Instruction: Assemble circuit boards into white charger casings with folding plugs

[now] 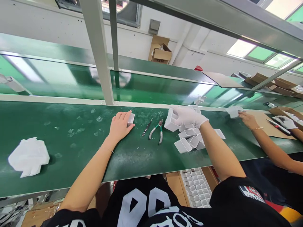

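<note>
My bare left hand (119, 126) rests on the green bench with its fingers around a small white plastic box (131, 118). On my right hand (190, 116) is a white glove; it reaches over a heap of similar white boxes (183, 145), fingers and thumb about a white box (170, 121) at the heap's left edge. The fingertips are partly hidden there. Between my hands lie black tweezers (147, 127) and a pair of cutting pliers (156, 131) with grey-green handles, its jaws pointing away from me.
A crumpled white cloth or glove (29, 156) lies at the left. Below the bench edge stands a carton (176, 186) with rows of white boxes. Right of me, a co-worker's hands (248, 119) are beside a cardboard sheet (265, 124). A metal post (98, 53) rises behind the bench.
</note>
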`<state>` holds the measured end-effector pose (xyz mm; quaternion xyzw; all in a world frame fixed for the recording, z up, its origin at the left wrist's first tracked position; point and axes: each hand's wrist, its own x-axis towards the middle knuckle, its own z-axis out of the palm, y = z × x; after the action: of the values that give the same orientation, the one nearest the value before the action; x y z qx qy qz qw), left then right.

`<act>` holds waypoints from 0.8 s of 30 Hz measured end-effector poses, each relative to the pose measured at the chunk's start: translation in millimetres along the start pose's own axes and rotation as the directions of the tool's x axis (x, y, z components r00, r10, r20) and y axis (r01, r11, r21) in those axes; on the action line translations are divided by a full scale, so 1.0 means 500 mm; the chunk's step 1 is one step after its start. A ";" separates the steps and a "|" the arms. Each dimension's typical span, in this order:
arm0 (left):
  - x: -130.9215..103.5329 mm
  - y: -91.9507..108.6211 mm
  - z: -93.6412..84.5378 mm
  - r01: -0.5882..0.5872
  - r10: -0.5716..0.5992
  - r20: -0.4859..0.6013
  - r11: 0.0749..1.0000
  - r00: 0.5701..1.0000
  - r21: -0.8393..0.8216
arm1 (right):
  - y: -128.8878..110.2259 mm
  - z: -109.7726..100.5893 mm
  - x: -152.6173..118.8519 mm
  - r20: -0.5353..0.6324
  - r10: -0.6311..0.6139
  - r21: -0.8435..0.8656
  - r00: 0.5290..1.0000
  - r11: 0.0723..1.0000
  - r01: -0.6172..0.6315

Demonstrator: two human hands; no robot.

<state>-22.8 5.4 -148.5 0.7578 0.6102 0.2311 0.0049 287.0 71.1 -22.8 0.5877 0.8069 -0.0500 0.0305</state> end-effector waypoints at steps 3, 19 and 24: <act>0.006 -0.003 0.001 0.016 -0.016 -0.002 1.000 1.000 0.009 | -0.033 -0.051 0.021 0.021 0.067 0.036 0.998 0.997 -0.068; 0.000 -0.042 -0.008 0.193 -0.200 -0.103 0.978 0.974 -0.081 | -0.248 0.106 0.109 -0.122 0.140 0.354 0.982 0.931 -0.089; 0.002 -0.053 0.004 0.164 -0.183 -0.092 0.968 0.979 -0.188 | -0.194 0.168 0.082 -0.216 0.186 0.518 0.959 0.854 -0.049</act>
<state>-46.2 13.7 -157.4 0.6842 0.6503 0.3246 0.0602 181.2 70.7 -106.3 0.6248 0.7246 -0.1815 -0.2273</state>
